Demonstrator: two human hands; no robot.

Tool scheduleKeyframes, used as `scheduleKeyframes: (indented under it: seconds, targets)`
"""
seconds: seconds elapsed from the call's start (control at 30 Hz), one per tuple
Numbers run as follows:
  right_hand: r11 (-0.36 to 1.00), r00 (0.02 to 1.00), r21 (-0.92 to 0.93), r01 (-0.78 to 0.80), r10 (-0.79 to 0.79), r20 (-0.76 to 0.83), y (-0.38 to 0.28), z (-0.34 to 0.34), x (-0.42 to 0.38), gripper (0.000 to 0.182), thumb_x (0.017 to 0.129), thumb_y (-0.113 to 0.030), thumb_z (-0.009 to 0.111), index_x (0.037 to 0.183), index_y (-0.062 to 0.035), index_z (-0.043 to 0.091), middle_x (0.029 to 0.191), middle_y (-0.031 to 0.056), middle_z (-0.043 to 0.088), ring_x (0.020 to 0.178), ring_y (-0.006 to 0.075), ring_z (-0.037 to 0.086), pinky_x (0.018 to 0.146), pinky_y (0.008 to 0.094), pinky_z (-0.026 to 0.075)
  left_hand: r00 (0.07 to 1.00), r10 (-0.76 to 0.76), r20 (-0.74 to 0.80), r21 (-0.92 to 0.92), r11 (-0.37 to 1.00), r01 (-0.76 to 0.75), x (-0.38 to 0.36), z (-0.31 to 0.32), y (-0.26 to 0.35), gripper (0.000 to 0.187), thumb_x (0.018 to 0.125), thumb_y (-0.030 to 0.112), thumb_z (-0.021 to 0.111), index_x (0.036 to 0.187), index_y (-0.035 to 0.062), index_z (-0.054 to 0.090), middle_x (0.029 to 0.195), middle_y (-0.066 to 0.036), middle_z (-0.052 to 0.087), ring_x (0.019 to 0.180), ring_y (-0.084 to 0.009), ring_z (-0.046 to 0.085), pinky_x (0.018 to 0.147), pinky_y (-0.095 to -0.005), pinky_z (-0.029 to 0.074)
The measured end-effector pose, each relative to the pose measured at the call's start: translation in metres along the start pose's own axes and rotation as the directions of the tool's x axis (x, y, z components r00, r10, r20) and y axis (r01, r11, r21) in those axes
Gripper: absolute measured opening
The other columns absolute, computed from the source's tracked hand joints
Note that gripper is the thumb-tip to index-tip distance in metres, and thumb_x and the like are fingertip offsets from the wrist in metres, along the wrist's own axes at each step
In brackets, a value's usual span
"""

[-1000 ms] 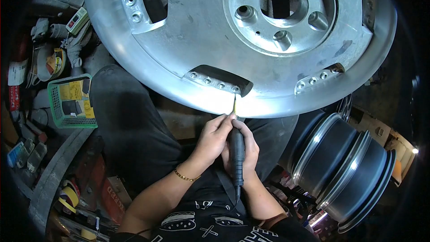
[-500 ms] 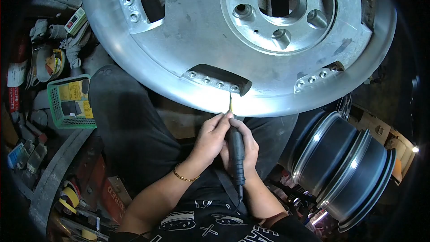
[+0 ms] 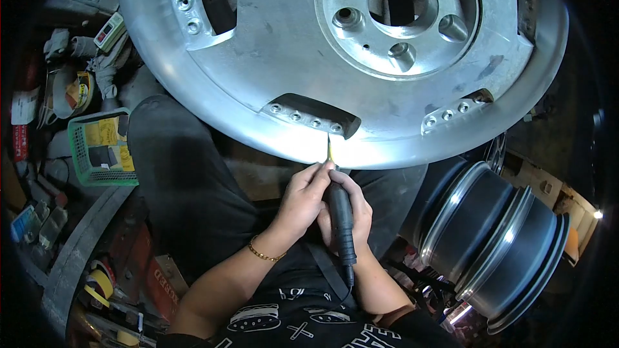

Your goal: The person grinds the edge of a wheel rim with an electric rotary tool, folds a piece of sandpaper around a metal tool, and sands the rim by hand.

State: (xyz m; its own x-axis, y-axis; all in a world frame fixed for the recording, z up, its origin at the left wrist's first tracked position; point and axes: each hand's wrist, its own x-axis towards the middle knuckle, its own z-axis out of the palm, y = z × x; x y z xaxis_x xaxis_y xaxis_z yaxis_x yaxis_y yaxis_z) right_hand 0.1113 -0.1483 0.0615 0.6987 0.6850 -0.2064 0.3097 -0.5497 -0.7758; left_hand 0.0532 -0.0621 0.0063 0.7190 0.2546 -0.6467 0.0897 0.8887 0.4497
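Bare aluminium wheel [image 3: 335,58] lies flat across the person's lap in the head view. The tool tip [image 3: 329,148] meets the wheel's near rim just below a slot with small holes [image 3: 309,115]. The rim surface looks matt and unfinished; how much remains cannot be judged. Left hand [image 3: 303,196] and right hand [image 3: 358,216] are both curled tight around the black pen-shaped tool [image 3: 340,216], fingers together. Other rims [image 3: 490,238] stand just to the right.

Left hand [image 3: 302,198] and right hand [image 3: 358,214] together, fingers curled.
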Motion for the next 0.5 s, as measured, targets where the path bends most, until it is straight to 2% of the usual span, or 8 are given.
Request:
scheduleKeyframes:
  seconds: [0.13, 0.2, 0.4, 0.5]
  targets:
    - [0.998, 0.997, -0.036, 0.046, -0.048, -0.062, 0.0014, -0.0026, -0.0018, 0.053, 0.075, 0.002, 0.069, 0.125, 0.0020, 0.055, 0.105, 0.0221, 0.063, 0.091, 0.0336, 0.067, 0.083, 0.0358, 0.052, 0.996, -0.046, 0.073, -0.012, 0.999, 0.047, 0.0033, 0.0025, -0.0042, 0.027, 0.104, 0.025, 0.052, 0.110, 0.0015, 0.064, 0.092, 0.003, 0.058, 0.086, -0.0036, 0.051, 0.078, -0.0205, 0.044]
    - [0.997, 0.994, -0.072, 0.037, -0.044, -0.097, 0.0027, -0.0038, -0.0031, 0.049, 0.078, -0.001, 0.070, 0.126, 0.0005, 0.056, 0.107, 0.0181, 0.067, 0.094, 0.0233, 0.068, 0.085, 0.0318, 0.052, 0.996, -0.053, 0.076, 0.012, 0.999, 0.052, 0.0039, 0.0058, -0.0043, 0.026, 0.104, 0.025, 0.051, 0.106, 0.0021, 0.063, 0.091, 0.003, 0.057, 0.083, -0.0034, 0.051, 0.076, -0.0203, 0.044]
    - [0.989, 0.992, -0.133, 0.066, -0.079, -0.096, 0.0004, -0.0031, -0.0046, 0.048, 0.079, 0.000, 0.070, 0.125, 0.0023, 0.056, 0.107, 0.0194, 0.067, 0.095, 0.0256, 0.068, 0.085, 0.0330, 0.053, 0.992, -0.070, 0.102, 0.068, 0.996, 0.063, 0.0049, 0.0044, -0.0029, 0.026, 0.105, 0.026, 0.049, 0.098, 0.0038, 0.062, 0.087, 0.004, 0.055, 0.078, -0.0033, 0.049, 0.071, -0.0198, 0.044]
    - [0.992, 0.992, -0.109, 0.071, -0.081, -0.093, 0.0018, -0.0017, -0.0018, 0.047, 0.079, 0.001, 0.069, 0.124, 0.0023, 0.056, 0.106, 0.0196, 0.067, 0.094, 0.0258, 0.069, 0.085, 0.0331, 0.053, 0.993, -0.041, 0.114, 0.041, 0.998, 0.036, 0.0067, 0.0011, -0.0061, 0.027, 0.105, 0.026, 0.049, 0.101, 0.0032, 0.062, 0.088, 0.004, 0.055, 0.079, -0.0033, 0.049, 0.072, -0.0198, 0.044]
